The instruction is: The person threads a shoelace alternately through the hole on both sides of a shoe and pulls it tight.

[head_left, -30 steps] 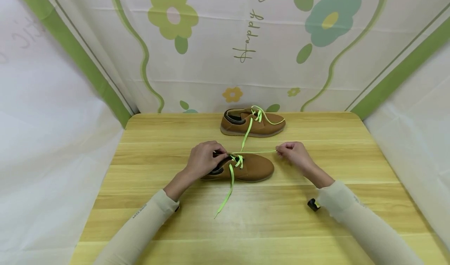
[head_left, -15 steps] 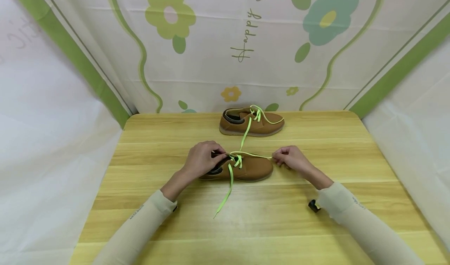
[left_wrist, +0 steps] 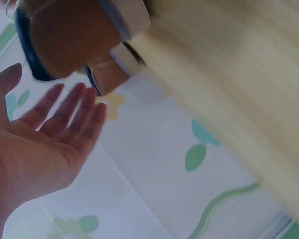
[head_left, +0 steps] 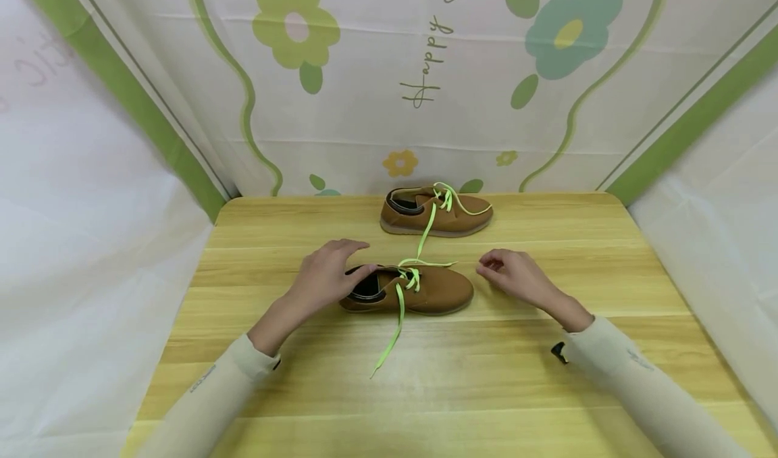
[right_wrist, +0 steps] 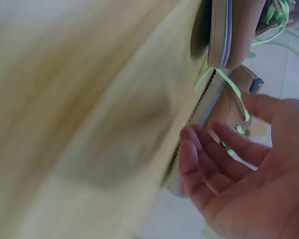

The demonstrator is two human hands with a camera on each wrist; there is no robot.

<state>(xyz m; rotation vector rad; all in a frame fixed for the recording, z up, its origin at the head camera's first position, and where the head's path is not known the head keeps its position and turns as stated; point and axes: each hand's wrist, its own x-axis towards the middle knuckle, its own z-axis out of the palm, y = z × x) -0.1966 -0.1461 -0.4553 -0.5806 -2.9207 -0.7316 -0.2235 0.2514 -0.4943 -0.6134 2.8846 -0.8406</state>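
A brown shoe [head_left: 444, 290] with bright green laces lies on its sole at mid-table, toe to the right. One lace end [head_left: 389, 346] trails over its near side onto the wood; the other lies along the far side of its top. My left hand [head_left: 322, 272] hovers by the heel and collar with straight, spread fingers, holding nothing; the left wrist view shows the palm [left_wrist: 45, 154] apart from the heel [left_wrist: 70, 40]. Just right of the toe, my right hand [head_left: 513, 275] has loosely bent fingers [right_wrist: 209, 159] and holds nothing.
A matching brown shoe [head_left: 468, 218] with loose green laces stands behind, near the table's back edge. The wooden table [head_left: 456, 390] meets a white flowered cloth wall [head_left: 358, 107] at the back. More white cloth hangs at both sides.
The right hand has let go of the lace end, which dropped across the shoe. The left hand has released the shoe's opening, spread its fingers and drawn back leftward.
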